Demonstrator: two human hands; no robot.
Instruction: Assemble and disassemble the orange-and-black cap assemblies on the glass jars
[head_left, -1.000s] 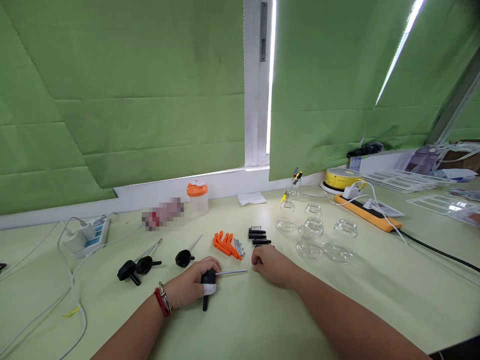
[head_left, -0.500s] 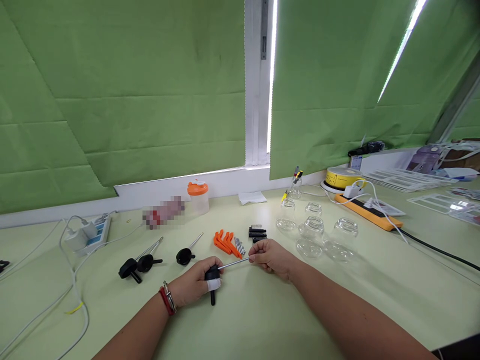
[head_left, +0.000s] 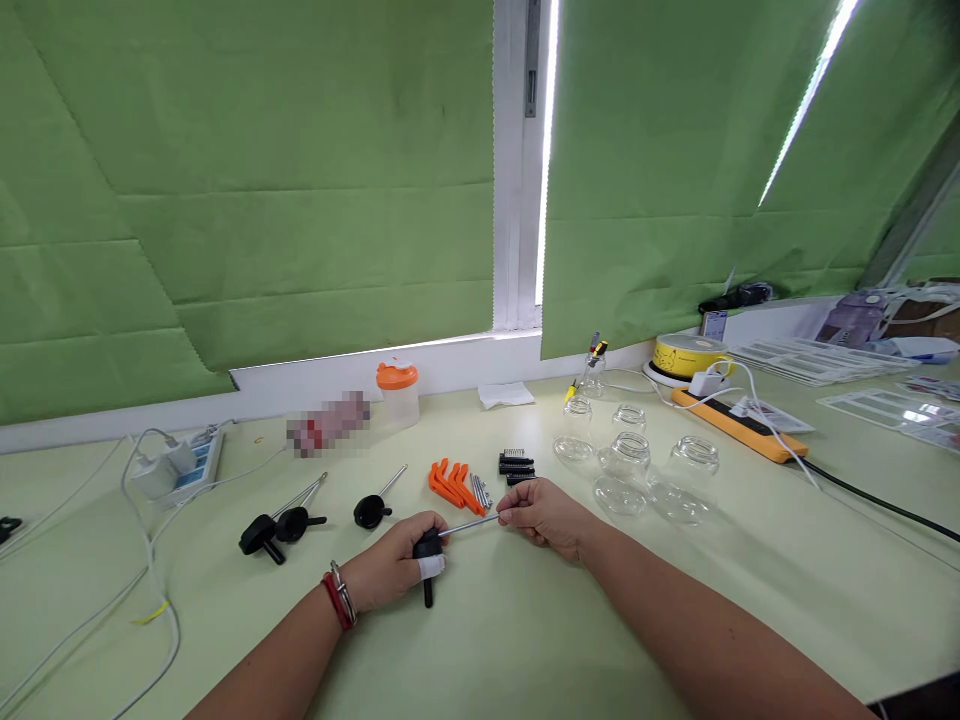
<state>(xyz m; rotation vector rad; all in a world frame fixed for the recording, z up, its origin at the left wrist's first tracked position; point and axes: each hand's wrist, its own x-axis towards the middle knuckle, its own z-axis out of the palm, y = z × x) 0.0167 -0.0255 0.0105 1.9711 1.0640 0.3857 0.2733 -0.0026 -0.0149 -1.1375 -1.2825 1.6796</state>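
A black round cap with a side spout (head_left: 427, 546) is gripped in my left hand (head_left: 394, 562), the spout pointing toward me. From the cap a thin metal rod (head_left: 472, 524) runs right, and the fingertips of my right hand (head_left: 541, 517) pinch its far end. Just beyond the rod lie several orange levers (head_left: 451, 484) and short metal pins (head_left: 481, 490). Behind my right hand are black ribbed parts (head_left: 516, 465) with a spring (head_left: 514, 452). To the left rest three similar black caps with rods, one of them alone (head_left: 372, 511).
Several clear glass jars (head_left: 627, 460) stand right of my right hand. An orange power strip (head_left: 739, 425) with white cables lies farther right. At left are a white power strip (head_left: 196, 466) and loose cables (head_left: 150, 560). An orange-lidded cup (head_left: 398, 393) stands at the back.
Both hands keep their hold on the black cap and the rod. The whole view has shifted very slightly; nothing on the table has visibly moved.
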